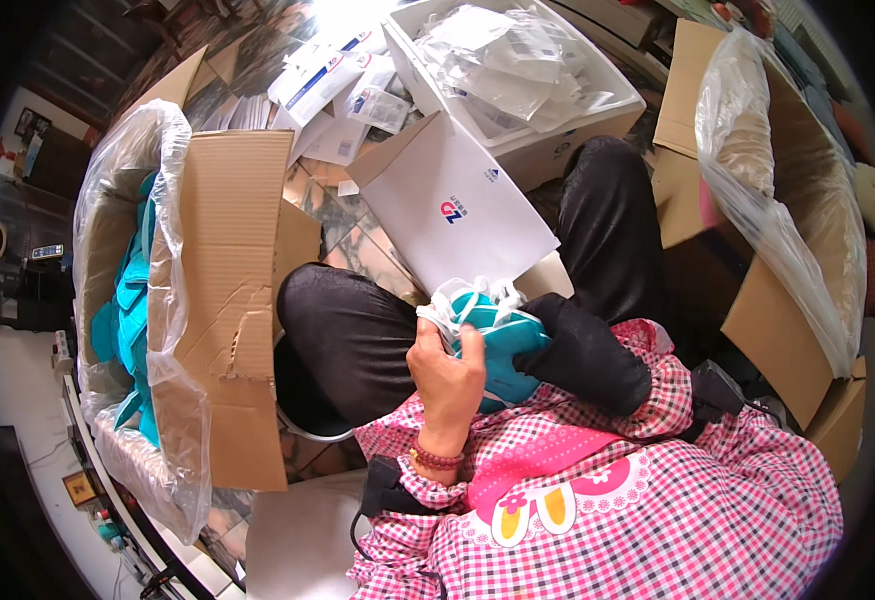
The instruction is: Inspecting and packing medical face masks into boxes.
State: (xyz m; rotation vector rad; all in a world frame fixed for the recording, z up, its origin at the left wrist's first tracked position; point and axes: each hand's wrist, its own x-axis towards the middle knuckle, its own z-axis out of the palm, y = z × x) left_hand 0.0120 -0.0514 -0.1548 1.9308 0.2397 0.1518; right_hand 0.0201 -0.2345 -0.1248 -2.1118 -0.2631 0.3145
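Note:
A small stack of teal face masks (511, 350) with white elastic straps (466, 300) is held in front of my lap. My left hand (450, 375) is bare, with a red beaded bracelet at the wrist. Its thumb and fingers close on the straps and the masks' near left edge. From the right, my right hand (573, 350), in a black covering, grips the masks' other side; its fingertips are mostly hidden. Just beyond the masks, between my knees, an open white carton (453, 205) with a printed logo leans with its flap up.
At left stands a plastic-lined cardboard box (223, 290) holding many teal masks (130, 310). Another lined cardboard box (788, 330) stands at right. Ahead, a white foam box (518, 145) holds clear plastic bags (503, 55). White flat cartons (323, 85) lie beside it on the tiled floor.

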